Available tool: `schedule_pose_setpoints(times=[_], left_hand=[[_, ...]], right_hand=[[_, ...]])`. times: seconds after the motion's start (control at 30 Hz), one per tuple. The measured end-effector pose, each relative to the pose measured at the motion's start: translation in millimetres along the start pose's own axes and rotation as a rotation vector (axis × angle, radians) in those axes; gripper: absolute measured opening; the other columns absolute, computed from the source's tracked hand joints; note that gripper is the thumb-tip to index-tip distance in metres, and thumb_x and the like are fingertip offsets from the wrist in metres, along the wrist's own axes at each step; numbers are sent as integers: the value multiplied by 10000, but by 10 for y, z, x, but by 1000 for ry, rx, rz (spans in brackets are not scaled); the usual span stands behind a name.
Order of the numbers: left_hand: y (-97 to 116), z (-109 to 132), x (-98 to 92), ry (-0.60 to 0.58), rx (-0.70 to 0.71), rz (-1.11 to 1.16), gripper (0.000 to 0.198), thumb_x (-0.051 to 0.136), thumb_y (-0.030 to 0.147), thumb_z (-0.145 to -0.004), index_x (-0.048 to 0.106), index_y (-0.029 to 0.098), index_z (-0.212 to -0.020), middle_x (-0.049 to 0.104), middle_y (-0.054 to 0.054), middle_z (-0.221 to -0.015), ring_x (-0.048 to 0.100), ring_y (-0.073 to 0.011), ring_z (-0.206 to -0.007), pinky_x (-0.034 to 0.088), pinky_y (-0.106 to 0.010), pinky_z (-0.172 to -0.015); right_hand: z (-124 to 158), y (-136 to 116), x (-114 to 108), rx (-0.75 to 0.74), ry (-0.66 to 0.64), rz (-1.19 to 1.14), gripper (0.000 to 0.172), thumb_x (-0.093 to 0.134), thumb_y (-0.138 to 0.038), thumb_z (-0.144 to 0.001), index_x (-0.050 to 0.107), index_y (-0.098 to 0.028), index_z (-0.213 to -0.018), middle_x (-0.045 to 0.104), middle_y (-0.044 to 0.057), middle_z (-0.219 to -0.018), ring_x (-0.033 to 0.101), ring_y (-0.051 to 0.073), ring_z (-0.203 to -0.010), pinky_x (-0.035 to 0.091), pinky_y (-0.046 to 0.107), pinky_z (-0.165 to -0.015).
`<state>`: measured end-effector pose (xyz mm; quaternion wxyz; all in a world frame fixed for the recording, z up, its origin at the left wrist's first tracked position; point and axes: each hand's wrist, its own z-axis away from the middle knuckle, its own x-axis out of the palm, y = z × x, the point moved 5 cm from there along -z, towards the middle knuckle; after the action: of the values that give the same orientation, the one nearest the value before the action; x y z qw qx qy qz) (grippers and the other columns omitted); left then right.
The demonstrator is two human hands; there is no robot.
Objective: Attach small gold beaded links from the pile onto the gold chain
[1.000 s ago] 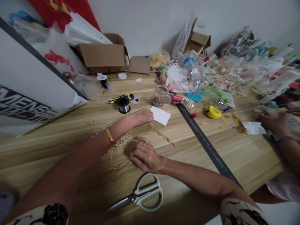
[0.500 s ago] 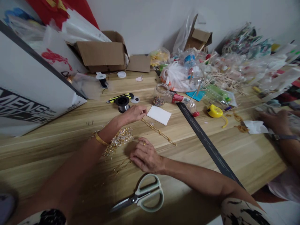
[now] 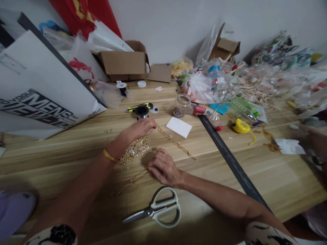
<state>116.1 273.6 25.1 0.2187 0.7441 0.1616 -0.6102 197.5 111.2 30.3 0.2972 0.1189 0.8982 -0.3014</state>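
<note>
My left hand (image 3: 140, 128) reaches forward over the wooden table (image 3: 268, 177), its fingers pinched on the near end of a thin gold chain (image 3: 177, 144) that runs off to the right. A heap of gold and silver bead strands (image 3: 134, 149) lies under that wrist. My right hand (image 3: 163, 167) rests palm down on the table just in front of the heap, fingers curled on more gold chain (image 3: 136, 177). A small white card (image 3: 178, 127) lies beyond the chain.
Grey-handled scissors (image 3: 158, 211) lie near the front edge. A wire spool (image 3: 141, 111), a yellow-black knife (image 3: 138, 107), a bead jar (image 3: 180, 106), a black strip (image 3: 230, 158) and a yellow tape measure (image 3: 241, 126) lie further back. Another person's hand (image 3: 315, 137) is at the right.
My left hand has drawn back from the white card toward me and to the left, pulling the chain's end with it. My right hand stays put. The view has shifted slightly.
</note>
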Motion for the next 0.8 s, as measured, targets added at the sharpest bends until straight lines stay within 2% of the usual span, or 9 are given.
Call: schedule_pose_setpoints(times=[0.13, 0.3, 0.37, 0.47, 0.6, 0.7, 0.8], left_hand=[[77, 83, -36, 12, 28, 0, 177, 467, 145, -836, 642, 169, -821, 645, -67, -854, 552, -191, -888, 418, -308, -783], [240, 214, -251, 164, -74, 98, 157, 498, 165, -838, 654, 151, -838, 669, -65, -883, 571, -176, -877, 438, -314, -813], [302, 306, -360, 292, -170, 190, 134, 529, 174, -825, 660, 145, -829, 686, -58, -865, 586, -170, -845, 455, -320, -807], [378, 477, -449, 422, -317, 319, 112, 563, 182, -808, 666, 146, -832, 699, -59, -878, 603, -172, -847, 470, -330, -811], [443, 721, -414, 464, -469, 435, 100, 578, 188, -795, 666, 142, -786, 703, -60, -836, 622, -167, -812, 484, -317, -782], [487, 929, -322, 471, -572, 476, 113, 562, 203, -806, 663, 155, -793, 706, -47, -825, 630, -157, -778, 489, -305, -759], [578, 1144, -247, 466, -619, 435, 113, 559, 206, -810, 657, 166, -769, 702, -46, -812, 624, -169, -797, 481, -319, -767]], right_hand=[[17, 2, 12, 0, -4, -23, 77, 481, -185, -865, 538, -181, -814, 582, 15, -718, 514, 135, -712, 408, 382, -917], [52, 42, 12, 48, 20, -105, 91, 475, -190, -872, 544, -180, -814, 576, 22, -719, 504, 149, -715, 420, 384, -859], [67, 98, 1, 142, 55, -166, 108, 482, -210, -873, 543, -181, -789, 564, 29, -721, 505, 159, -738, 427, 359, -806], [93, 211, -6, 350, 94, -261, 129, 481, -244, -881, 538, -179, -785, 548, 30, -738, 503, 156, -732, 422, 304, -704], [112, 300, -18, 505, 136, -358, 131, 496, -271, -873, 539, -173, -799, 538, 17, -751, 508, 140, -719, 415, 271, -677], [127, 347, -23, 565, 169, -388, 137, 508, -298, -866, 539, -174, -814, 549, 12, -750, 513, 139, -726, 423, 266, -685], [141, 385, -18, 595, 200, -410, 143, 515, -313, -861, 539, -176, -832, 559, 14, -765, 520, 144, -748, 429, 266, -703]])
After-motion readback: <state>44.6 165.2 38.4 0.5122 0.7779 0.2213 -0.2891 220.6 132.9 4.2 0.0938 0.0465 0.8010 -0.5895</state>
